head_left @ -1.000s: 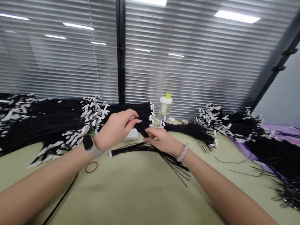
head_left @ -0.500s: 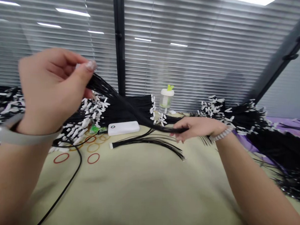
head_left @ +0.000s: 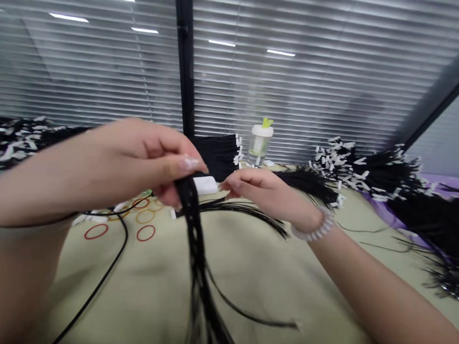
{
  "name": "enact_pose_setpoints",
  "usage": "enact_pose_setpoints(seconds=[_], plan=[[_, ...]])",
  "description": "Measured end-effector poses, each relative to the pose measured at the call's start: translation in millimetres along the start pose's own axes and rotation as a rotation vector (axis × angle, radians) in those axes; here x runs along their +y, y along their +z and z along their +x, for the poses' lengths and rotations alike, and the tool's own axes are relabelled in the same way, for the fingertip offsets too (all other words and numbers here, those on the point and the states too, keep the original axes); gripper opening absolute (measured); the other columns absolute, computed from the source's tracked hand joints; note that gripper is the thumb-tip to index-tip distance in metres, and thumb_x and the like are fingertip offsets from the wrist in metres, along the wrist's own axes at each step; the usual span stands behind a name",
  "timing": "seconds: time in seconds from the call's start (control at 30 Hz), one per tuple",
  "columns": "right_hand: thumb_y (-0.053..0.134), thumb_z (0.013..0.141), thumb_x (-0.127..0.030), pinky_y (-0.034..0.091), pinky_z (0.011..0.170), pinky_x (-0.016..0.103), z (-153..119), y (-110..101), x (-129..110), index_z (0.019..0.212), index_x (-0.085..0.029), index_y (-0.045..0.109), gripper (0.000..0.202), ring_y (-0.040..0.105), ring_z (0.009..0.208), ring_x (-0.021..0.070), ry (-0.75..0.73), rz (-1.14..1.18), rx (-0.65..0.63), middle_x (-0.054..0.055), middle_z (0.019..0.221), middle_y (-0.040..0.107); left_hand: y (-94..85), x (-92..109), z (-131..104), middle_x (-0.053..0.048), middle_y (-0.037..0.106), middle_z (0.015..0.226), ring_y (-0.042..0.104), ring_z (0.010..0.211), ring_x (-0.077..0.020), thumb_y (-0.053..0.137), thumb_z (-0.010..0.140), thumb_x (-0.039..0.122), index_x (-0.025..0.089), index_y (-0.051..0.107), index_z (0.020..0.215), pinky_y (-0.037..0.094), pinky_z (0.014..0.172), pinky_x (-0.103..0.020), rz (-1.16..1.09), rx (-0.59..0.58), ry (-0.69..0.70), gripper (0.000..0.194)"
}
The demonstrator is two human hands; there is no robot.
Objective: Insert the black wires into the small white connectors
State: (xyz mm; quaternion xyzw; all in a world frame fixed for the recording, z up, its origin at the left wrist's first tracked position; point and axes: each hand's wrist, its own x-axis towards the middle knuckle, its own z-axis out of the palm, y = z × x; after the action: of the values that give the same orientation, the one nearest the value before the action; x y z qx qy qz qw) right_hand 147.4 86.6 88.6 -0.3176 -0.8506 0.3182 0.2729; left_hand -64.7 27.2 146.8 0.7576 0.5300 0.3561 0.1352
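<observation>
Left hand point(head_left: 142, 165) is pinching the black wire bundle point(head_left: 196, 236), fingers closed around it; top end is hiding in the grip, bottom is running out of frame, blurred. Right hand point(head_left: 261, 191) is hovering near, fingers bunching narrow; can't tell if they're holding anything. White device point(head_left: 206, 185) is sitting half hidden behind. Far side: clear lidded cup point(head_left: 259, 144) is holding something white and greenish, unclear.
</observation>
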Motion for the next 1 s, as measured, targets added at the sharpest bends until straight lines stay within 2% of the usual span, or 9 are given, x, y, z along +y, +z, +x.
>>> enact_pose_setpoints(seconds=[0.03,0.1,0.2,0.33,0.43,0.5,0.63,0.77,1.0], plan=[[0.036,0.085,-0.037,0.043,0.069,0.02,-3,5,-11,0.092,-0.015,0.056,0.031,0.054,0.081,0.0091,-0.036,0.038,0.012,0.003,0.089,0.058,3.2,3,1,0.003,0.064,0.057,0.058,0.044,-0.0098,0.056,0.07,0.04,0.023,0.066,0.076,0.042,0.035,-0.016,-0.037,-0.157,0.011,0.021],[0.039,0.085,-0.036,0.042,0.065,0.02,-10,11,-27,0.091,-0.015,0.057,0.028,0.054,0.078,0.0091,-0.077,0.083,0.033,0.002,0.084,0.059,6.5,6,1,0.003,0.067,0.067,0.062,0.055,-0.0113,0.05,0.076,0.039,0.027,0.062,0.088,0.048,0.042,-0.016,-0.118,-0.374,0.02,0.022],[0.044,0.082,-0.035,0.041,0.056,0.019,-18,14,-42,0.082,-0.015,0.059,0.025,0.052,0.066,0.0077,-0.091,0.031,0.074,0.0,0.073,0.058,6.7,4,0,0.002,0.068,0.074,0.064,0.065,-0.013,0.048,0.077,0.04,0.028,0.055,0.098,0.052,0.05,-0.018,-0.209,-0.442,-0.011,0.025],[0.048,0.08,-0.028,0.041,0.057,0.019,-24,14,-50,0.074,-0.015,0.058,0.018,0.052,0.062,0.0068,-0.222,-0.146,0.135,-0.001,0.069,0.058,7.4,6,-4,0.003,0.066,0.064,0.064,0.057,-0.0137,0.048,0.076,0.043,0.026,0.057,0.09,0.047,0.038,-0.015,-0.178,-0.439,-0.098,0.025],[0.05,0.078,-0.023,0.043,0.06,0.018,-29,16,-53,0.074,-0.016,0.058,0.011,0.053,0.062,0.0058,-0.301,-0.186,0.16,-0.002,0.07,0.059,11.4,13,-7,0.004,0.061,0.049,0.059,0.039,-0.0127,0.052,0.071,0.046,0.023,0.057,0.073,0.034,0.021,-0.012,-0.056,-0.342,-0.161,0.024],[0.052,0.077,-0.022,0.043,0.06,0.016,-31,18,-54,0.075,-0.016,0.057,0.008,0.053,0.062,0.0051,-0.306,-0.158,0.142,-0.003,0.069,0.059,14.6,17,-8,0.005,0.057,0.041,0.054,0.031,-0.0116,0.054,0.069,0.045,0.022,0.055,0.067,0.027,0.017,-0.012,-0.009,-0.283,-0.186,0.023],[0.049,0.079,-0.024,0.04,0.052,0.016,-32,22,-53,0.07,-0.017,0.057,0.014,0.05,0.054,0.0044,-0.219,-0.153,0.146,-0.004,0.061,0.056,17.1,21,-9,0.006,0.055,0.036,0.047,0.023,-0.0094,0.049,0.074,0.043,0.022,0.056,0.068,0.022,0.014,-0.012,-0.037,-0.33,-0.19,0.023],[0.043,0.082,-0.026,0.039,0.048,0.018,-30,22,-50,0.07,-0.017,0.059,0.022,0.051,0.055,0.0062,-0.122,-0.148,0.116,-0.002,0.062,0.057,13.1,21,-9,0.004,0.06,0.044,0.059,0.038,-0.0119,0.047,0.076,0.041,0.023,0.06,0.076,0.027,0.019,-0.01,-0.127,-0.416,-0.129,0.022],[0.047,0.079,-0.023,0.043,0.051,0.02,-30,21,-48,0.072,-0.018,0.059,0.015,0.054,0.06,0.0084,-0.021,-0.006,0.065,-0.001,0.066,0.059,10.6,20,-8,0.004,0.061,0.046,0.051,0.03,-0.009,0.048,0.076,0.04,0.026,0.063,0.083,0.026,0.018,-0.012,-0.07,-0.401,-0.15,0.021]])
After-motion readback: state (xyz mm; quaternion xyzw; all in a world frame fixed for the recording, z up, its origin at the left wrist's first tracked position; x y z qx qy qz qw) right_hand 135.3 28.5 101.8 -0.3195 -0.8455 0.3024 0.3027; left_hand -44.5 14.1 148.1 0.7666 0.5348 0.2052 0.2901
